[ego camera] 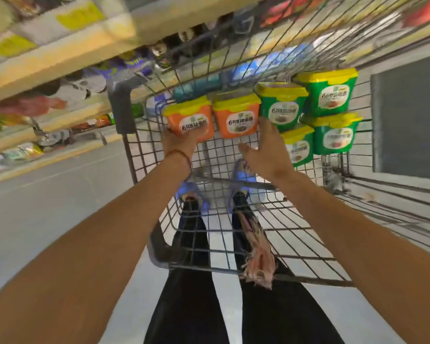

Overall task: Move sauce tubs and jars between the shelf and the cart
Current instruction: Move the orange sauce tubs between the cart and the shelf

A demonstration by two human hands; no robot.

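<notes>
Inside the wire cart [233, 155] stand two orange sauce tubs with yellow lids and several green tubs with yellow lids. My left hand [181, 142] grips the left orange tub [189, 117] from below. The second orange tub [236, 115] sits right beside it. My right hand [266, 150] is open with fingers spread, its fingertips near the gap between the second orange tub and a green tub [282, 105]. More green tubs [329, 93] are stacked at the right end of the cart.
Blurred shelves [60, 60] stocked with packets run along the left and top. The cart's grey handle bar [164, 254] is near my legs. My feet in blue shoes [243, 175] show through the cart's mesh. Grey floor lies to the left.
</notes>
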